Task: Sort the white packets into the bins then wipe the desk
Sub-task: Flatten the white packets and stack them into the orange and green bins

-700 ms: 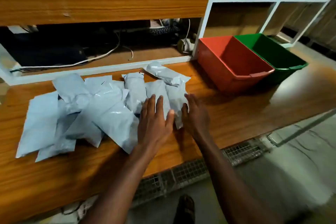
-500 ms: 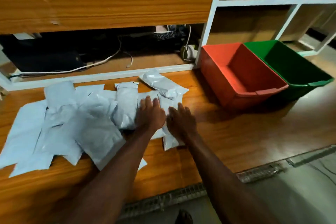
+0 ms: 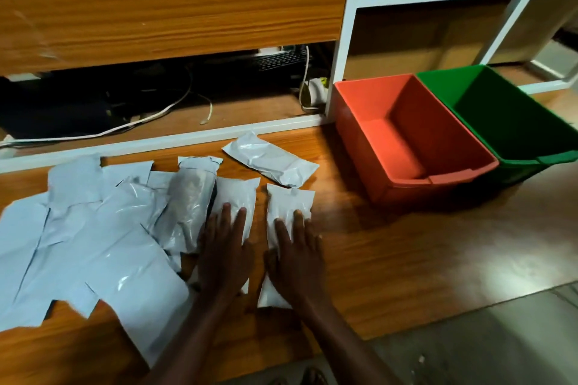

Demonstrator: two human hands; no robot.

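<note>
Covering two packets (image 3: 289, 206), flat left hand (image 3: 223, 255) and right hand (image 3: 298, 261) (both grips apart).

Single head-worn view, looking forward and down.
It sits close above the bench (image 3: 391, 259), facing the shelving behind; both forearms enter from the bottom edge.

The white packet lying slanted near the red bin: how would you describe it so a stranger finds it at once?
Start at the red plastic bin on the wooden desk. Just left of it, by the white shelf rail, lies a crinkled white plastic packet. It alone lies diagonally, and neither hand touches it.
</note>
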